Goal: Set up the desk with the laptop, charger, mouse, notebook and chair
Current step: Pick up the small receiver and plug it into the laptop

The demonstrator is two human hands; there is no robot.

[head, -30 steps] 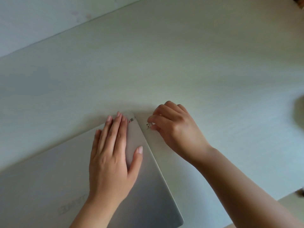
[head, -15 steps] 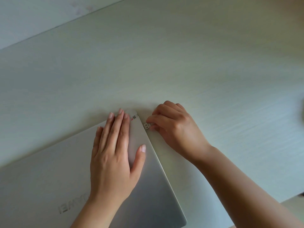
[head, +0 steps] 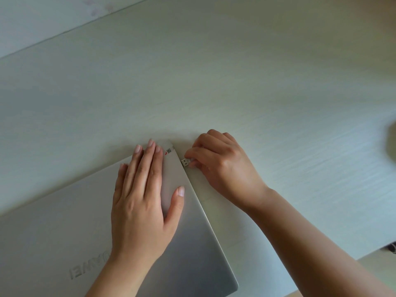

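Silver closed laptop point(head: 64, 232) lies on the pale desk point(head: 235, 71), left hand point(head: 141, 202) flat upon its lid. Right hand point(head: 222, 166) pinches a small USB plug point(head: 185, 162), now nearer the laptop's side than before; probably the mouse receiver goes in next

the left hand point(head: 141, 202) lies flat, palm down, fingers straight and close together, thumb spread out to the right. the right hand point(head: 222, 166) is curled, its fingertips point(head: 189, 156) pinched together and pointing left. both forearms reach in from the lower edge, the right one at a slant.
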